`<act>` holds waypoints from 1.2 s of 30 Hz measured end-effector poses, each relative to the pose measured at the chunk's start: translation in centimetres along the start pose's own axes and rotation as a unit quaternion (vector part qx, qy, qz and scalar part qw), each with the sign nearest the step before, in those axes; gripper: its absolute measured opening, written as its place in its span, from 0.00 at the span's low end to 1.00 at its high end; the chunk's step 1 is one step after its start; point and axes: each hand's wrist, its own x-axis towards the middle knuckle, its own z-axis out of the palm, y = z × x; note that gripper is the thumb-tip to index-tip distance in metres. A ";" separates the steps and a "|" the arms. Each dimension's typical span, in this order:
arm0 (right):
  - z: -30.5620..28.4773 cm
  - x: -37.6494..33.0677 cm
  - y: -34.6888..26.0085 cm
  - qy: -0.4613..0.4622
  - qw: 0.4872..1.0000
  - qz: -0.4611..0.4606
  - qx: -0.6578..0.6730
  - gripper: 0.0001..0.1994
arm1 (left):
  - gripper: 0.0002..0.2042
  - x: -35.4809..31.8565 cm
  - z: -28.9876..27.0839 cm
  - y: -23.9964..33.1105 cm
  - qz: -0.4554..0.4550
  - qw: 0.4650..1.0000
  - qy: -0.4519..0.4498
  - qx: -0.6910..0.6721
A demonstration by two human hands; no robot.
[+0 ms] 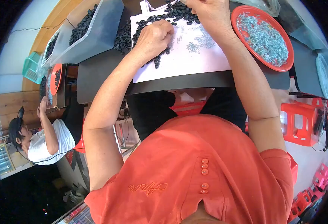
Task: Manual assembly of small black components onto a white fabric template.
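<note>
My left hand (154,39) rests over the white cloth bag (193,67) lying flat on the dark table. Its fingers are curled together, and whatever they hold is hidden. At the top edge of the view my right hand (213,16) is raised with thumb and fingers pinched; what is in them cannot be made out. Small black ring-like parts (184,14) lie heaped on the bag between and beyond the hands. A few more sit beside my left wrist. Right of my right forearm, a red plate (290,56) holds many small shiny, pale pieces.
A translucent bin (96,44) with black parts stands at the left, more black parts (123,37) beside it. A co-worker (46,138) sits at the far left near an orange-red plate (52,84) and green basket (26,71). A red stool (298,125) is at the right.
</note>
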 end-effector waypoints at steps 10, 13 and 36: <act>0.2 0.0 0.1 0.001 1.000 -0.015 -0.011 0.09 | 0.07 -0.3 0.4 0.1 -0.059 0.998 0.019 0.029; 0.2 0.0 0.3 -0.005 1.000 -0.007 0.008 0.09 | 0.06 -0.3 0.6 0.0 -0.057 0.997 0.034 0.029; 1.3 -0.4 1.5 -0.258 0.937 0.163 0.168 0.04 | 0.07 0.6 -2.1 1.1 -0.296 0.690 0.113 -0.651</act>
